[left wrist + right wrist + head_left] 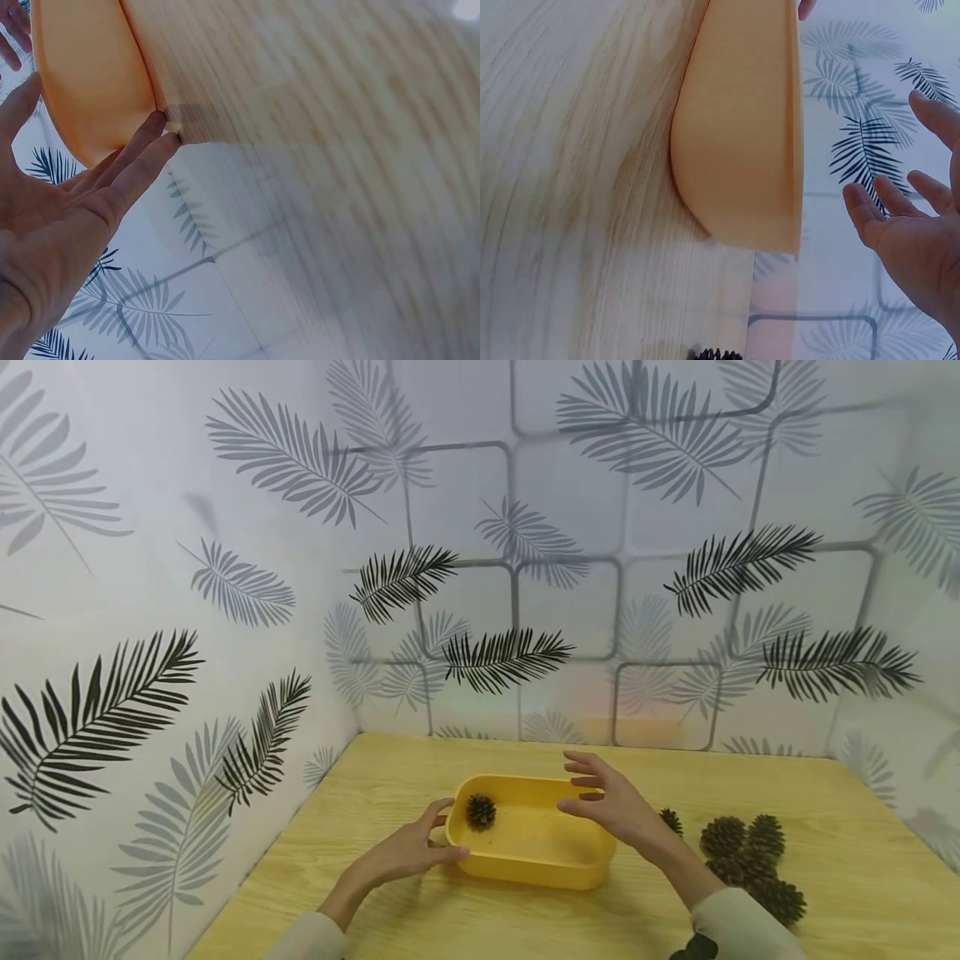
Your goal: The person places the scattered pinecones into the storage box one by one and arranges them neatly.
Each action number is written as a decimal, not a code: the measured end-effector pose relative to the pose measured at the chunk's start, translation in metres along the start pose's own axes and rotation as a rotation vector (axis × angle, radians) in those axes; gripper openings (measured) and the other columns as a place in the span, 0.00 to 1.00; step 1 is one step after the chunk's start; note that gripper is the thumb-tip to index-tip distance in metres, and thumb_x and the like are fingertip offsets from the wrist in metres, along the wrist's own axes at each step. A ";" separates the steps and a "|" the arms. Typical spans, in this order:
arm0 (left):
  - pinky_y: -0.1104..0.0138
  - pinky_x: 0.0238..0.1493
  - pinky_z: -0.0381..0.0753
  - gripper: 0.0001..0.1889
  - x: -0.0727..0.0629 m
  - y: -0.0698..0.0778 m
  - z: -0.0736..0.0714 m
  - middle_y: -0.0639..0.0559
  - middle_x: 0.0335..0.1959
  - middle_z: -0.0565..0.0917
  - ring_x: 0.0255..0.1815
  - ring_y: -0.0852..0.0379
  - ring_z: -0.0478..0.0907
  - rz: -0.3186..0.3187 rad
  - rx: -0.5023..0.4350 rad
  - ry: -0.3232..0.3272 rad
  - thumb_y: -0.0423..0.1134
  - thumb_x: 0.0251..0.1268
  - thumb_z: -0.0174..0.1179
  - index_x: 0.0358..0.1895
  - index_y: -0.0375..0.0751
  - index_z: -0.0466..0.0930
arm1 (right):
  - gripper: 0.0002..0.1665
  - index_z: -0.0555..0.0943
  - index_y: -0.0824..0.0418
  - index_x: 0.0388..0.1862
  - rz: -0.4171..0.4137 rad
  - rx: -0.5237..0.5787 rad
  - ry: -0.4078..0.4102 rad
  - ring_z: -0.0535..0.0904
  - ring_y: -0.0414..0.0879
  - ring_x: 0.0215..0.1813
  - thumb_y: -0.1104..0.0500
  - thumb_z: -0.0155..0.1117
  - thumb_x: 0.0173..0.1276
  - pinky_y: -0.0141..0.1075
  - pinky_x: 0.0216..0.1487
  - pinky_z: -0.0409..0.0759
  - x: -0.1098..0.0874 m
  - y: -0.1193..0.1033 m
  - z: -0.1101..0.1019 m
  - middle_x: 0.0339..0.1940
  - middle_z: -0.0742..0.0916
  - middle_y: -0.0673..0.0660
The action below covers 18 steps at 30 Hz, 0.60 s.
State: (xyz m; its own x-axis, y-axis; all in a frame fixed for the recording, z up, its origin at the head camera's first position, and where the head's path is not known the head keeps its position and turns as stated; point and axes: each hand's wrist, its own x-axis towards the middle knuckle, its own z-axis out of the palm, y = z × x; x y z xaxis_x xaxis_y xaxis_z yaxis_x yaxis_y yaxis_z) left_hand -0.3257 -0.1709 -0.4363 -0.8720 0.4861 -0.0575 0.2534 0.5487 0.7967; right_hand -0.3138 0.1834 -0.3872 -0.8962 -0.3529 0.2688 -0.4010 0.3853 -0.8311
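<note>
Head view: your left grip (408,853), fingers straight, touches the smooth, round-cornered yellow tray (528,870) on the wood-grained desk (375,802); your right grip (611,803), fingers spread, hovers above it; one scaly pinecone (481,812) sits inside.

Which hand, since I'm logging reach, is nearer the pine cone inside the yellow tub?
Left. The left hand is at the yellow tub's left end, just outside the wall beside the pine cone; the right hand is raised near the opposite end, farther away.
</note>
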 end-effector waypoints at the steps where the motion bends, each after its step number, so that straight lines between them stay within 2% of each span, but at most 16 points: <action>1: 0.46 0.58 0.82 0.49 0.000 0.000 0.000 0.33 0.79 0.64 0.63 0.41 0.82 -0.002 -0.002 0.000 0.60 0.71 0.65 0.85 0.45 0.47 | 0.46 0.61 0.58 0.83 0.003 0.004 0.003 0.68 0.69 0.75 0.53 0.72 0.73 0.61 0.70 0.72 -0.002 0.001 -0.002 0.78 0.70 0.69; 14: 0.47 0.59 0.82 0.50 0.001 -0.002 0.000 0.34 0.79 0.65 0.62 0.43 0.83 0.007 0.000 0.017 0.61 0.70 0.65 0.85 0.46 0.48 | 0.46 0.59 0.59 0.84 0.041 -0.011 0.050 0.67 0.72 0.75 0.53 0.70 0.74 0.61 0.67 0.75 -0.017 0.014 -0.027 0.78 0.69 0.70; 18: 0.47 0.58 0.83 0.50 0.000 -0.002 0.000 0.34 0.79 0.65 0.61 0.43 0.83 0.010 0.002 0.014 0.60 0.70 0.66 0.85 0.47 0.48 | 0.45 0.59 0.61 0.84 0.060 -0.048 0.091 0.68 0.72 0.74 0.52 0.69 0.75 0.62 0.65 0.77 -0.023 0.024 -0.036 0.77 0.69 0.71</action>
State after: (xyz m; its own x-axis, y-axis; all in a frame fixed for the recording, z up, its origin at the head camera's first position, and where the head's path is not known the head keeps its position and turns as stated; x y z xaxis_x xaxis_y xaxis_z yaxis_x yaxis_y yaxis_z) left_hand -0.3262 -0.1723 -0.4375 -0.8752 0.4819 -0.0413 0.2628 0.5454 0.7959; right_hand -0.3097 0.2310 -0.3953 -0.9317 -0.2493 0.2641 -0.3524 0.4451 -0.8232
